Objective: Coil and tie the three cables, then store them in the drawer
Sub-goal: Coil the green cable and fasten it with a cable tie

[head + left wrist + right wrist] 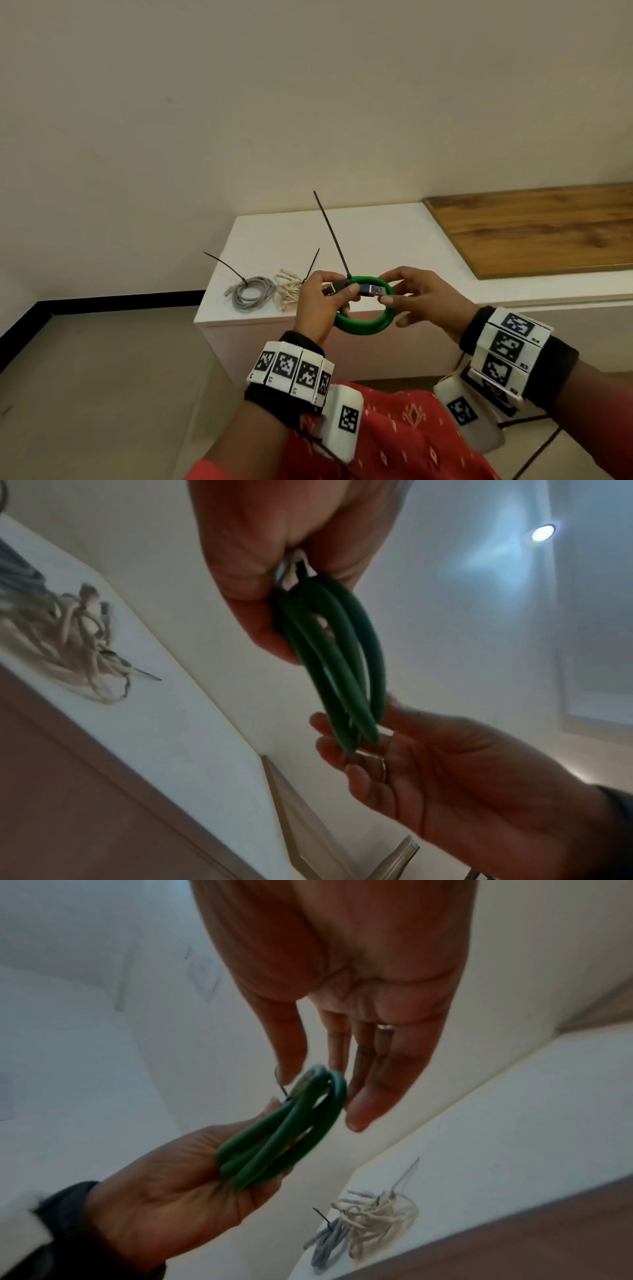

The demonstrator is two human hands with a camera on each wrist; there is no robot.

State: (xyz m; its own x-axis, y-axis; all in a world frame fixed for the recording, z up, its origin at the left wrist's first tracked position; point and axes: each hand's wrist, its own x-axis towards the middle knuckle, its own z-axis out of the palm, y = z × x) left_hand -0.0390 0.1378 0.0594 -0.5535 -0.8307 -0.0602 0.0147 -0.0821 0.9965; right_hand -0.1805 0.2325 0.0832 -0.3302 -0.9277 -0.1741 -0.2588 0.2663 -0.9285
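On the white cabinet top [376,240], furthest left, a coiled grey round-jacketed cable [251,294] lies flat, bound by a black zip tie whose tail slants up to the left. Just to its right, touching or nearly so, sits a bundled cream-white cable [287,294] with its own black tie tail sticking up. Next comes the left hand [320,303], raised in front of the cabinet edge, its fingers curled round the left side of a coiled green rubbery cable [363,323] and pinching one of its dark plug ends. A long black plastic zip tie [334,236] cinched on the top of that coil points steeply upward. The right hand [416,298] holds the coil's right side: thumb and forefinger pinch the other plug end, while the remaining fingers are loosely extended beneath the loops, as the right wrist view shows. Furthest right, a brown wood-grain panel [534,233] lies on the cabinet top against the pale wall.
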